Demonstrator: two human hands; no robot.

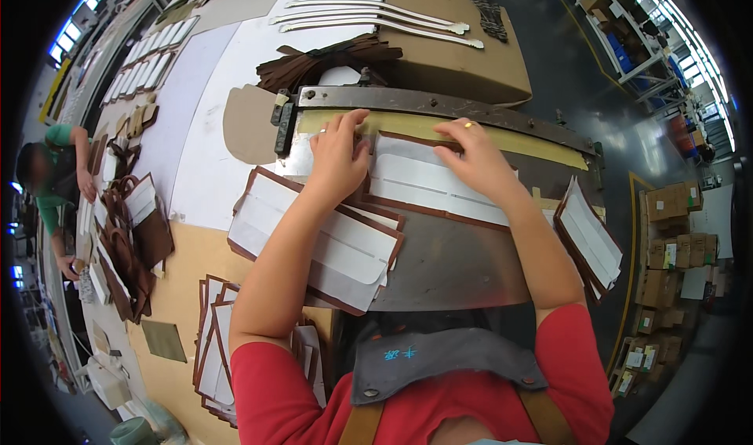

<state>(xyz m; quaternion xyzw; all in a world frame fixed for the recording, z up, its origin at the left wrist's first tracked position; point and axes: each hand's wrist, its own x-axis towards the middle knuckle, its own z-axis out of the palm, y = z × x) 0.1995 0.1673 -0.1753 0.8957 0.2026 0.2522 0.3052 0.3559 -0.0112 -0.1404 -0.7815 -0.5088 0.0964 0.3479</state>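
Observation:
A brown-edged panel with a white lining [423, 177] lies on a dark metal plate, its far edge against a yellow strip [525, 143] under a long metal bar [439, 104]. At the panel's left end is my left hand [339, 151], its fingers stretched toward the yellow strip and its thumb beside the panel. My right hand [477, 156] is over the panel's far right part, fingers apart and bent, with fingertips close to the far edge. Whether the fingertips press on the panel, I cannot tell. Neither hand grips anything visible.
Similar panels lie in a stack [314, 237] at left, another stack [590, 237] at right and a pile [213, 343] lower left. Brown strips [329, 62] and white strips [384, 15] lie beyond the bar. A co-worker in green [59, 178] handles pieces at far left.

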